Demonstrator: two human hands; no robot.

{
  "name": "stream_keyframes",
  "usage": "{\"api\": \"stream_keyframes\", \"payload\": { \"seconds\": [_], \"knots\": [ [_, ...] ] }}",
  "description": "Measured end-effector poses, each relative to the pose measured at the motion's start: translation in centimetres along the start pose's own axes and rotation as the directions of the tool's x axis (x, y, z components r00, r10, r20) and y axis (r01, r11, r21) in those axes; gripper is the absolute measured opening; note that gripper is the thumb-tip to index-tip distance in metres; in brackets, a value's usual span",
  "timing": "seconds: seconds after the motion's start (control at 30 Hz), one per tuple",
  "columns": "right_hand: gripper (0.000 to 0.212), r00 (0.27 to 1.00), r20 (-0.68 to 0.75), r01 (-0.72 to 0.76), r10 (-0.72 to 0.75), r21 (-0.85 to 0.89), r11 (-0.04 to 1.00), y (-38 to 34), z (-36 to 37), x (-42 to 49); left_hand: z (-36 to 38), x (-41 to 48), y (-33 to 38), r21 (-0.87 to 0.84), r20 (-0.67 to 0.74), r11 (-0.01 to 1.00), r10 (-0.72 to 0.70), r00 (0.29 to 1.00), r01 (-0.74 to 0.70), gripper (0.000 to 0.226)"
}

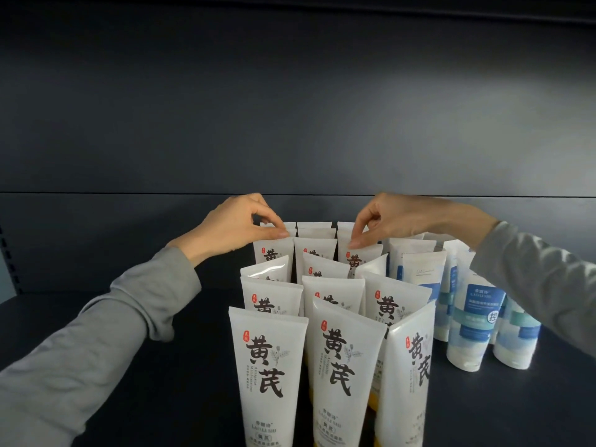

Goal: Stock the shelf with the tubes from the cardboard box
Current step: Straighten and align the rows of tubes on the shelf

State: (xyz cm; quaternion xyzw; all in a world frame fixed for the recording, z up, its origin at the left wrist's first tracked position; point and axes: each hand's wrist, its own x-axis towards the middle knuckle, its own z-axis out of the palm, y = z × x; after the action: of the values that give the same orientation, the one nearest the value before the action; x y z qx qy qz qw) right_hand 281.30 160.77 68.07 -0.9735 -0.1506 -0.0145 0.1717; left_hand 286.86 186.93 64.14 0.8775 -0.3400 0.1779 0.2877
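Where the left sleeve [96, 333] comes in: lower left, grey, rising across the dark shelf [161, 398] toward the back rows.
Left hand [240, 225]: grasping in a pinch, thumb and forefinger closed on the top crimp of one white tube, other fingers curled above.
Left tube [274, 254]: far back in the left column, standing on its cap, long axis vertical, crimp up, print facing the camera.
White tubes [267, 366]: three columns running front to back at mid-shelf, packed close, upright with crimp up and cap down; a few in the middle rows lean or twist, and the front right one is turned at an angle to its neighbours.
Right hand [396, 217]: also pinching, thumb and forefinger on a top crimp, remaining fingers curled.
Right tube [364, 256]: far back in the right column, upright, long axis vertical, crimp up.
Blue tubes [474, 321]: just beside the white block on its right, standing on their caps, some twisted.
Right sleeve [541, 285]: grey, entering from the right edge above the blue tubes.
Back panel [290, 108]: dark, behind everything.
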Motion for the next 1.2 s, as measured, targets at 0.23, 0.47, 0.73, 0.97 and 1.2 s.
{"api": "stream_keyframes", "payload": {
  "seconds": [0.23,0.47,0.73,0.97,1.2],
  "knots": [
    [0.024,1.000,-0.013,-0.029,0.028,-0.110,0.993,0.4,0.5,-0.1,1.0,1.8,1.6,0.028,0.171,0.999,0.039,0.985,-0.045,0.017],
    [0.023,0.989,-0.149,-0.012,-0.010,-0.146,0.989,0.7,1.0,0.4,1.8,2.6,2.1,-0.065,0.188,0.996,0.065,0.980,-0.053,0.011],
    [0.018,0.974,-0.226,-0.037,0.003,-0.147,0.989,1.3,1.5,0.5,2.2,2.4,1.9,-0.108,0.139,0.994,0.023,0.990,-0.008,0.004],
    [0.018,0.976,-0.216,-0.016,-0.008,-0.110,0.994,1.4,1.5,0.7,2.2,2.3,2.0,-0.066,0.145,0.998,-0.005,0.989,0.015,0.005],
    [0.021,0.974,-0.227,-0.006,-0.020,-0.115,0.993,2.3,1.6,1.0,2.3,2.1,1.6,-0.067,0.131,0.997,-0.024,0.991,0.033,0.010]
  ]
}}
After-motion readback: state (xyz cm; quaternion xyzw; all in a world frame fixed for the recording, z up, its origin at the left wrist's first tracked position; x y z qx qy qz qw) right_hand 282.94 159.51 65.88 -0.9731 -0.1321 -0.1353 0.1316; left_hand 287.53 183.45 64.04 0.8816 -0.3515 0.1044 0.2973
